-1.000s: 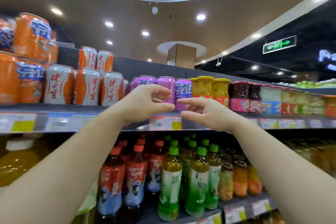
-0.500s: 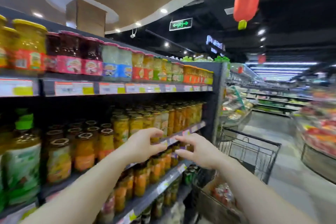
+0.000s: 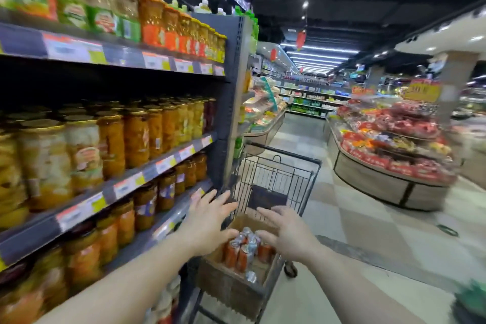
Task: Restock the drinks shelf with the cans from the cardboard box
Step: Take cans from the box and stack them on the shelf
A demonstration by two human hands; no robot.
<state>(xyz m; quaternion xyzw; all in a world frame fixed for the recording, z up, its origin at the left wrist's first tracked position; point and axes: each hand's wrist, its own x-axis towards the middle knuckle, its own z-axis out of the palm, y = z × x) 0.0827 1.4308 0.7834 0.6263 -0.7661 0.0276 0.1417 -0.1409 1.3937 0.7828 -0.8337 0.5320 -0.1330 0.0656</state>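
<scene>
An open cardboard box [image 3: 231,287] sits in a black wire shopping cart [image 3: 276,176]. Several orange cans with silver tops [image 3: 243,247] stand inside it. My left hand [image 3: 210,218] hovers over the box's left side with fingers spread, holding nothing. My right hand [image 3: 286,231] reaches over the box's right side, fingers spread, also empty. Both hands are just above the cans; I cannot tell if they touch them. The view is blurred.
A dark shelving unit [image 3: 110,184] full of glass jars of preserved fruit runs along my left. A round display stand [image 3: 391,166] of red packaged goods stands at right. Tiled aisle floor [image 3: 342,218] stretches ahead beyond the cart.
My view has swung right and down from the can shelf to the cart. Both hands have dropped from shelf height to just over the cans in the box, and their fingers have spread.
</scene>
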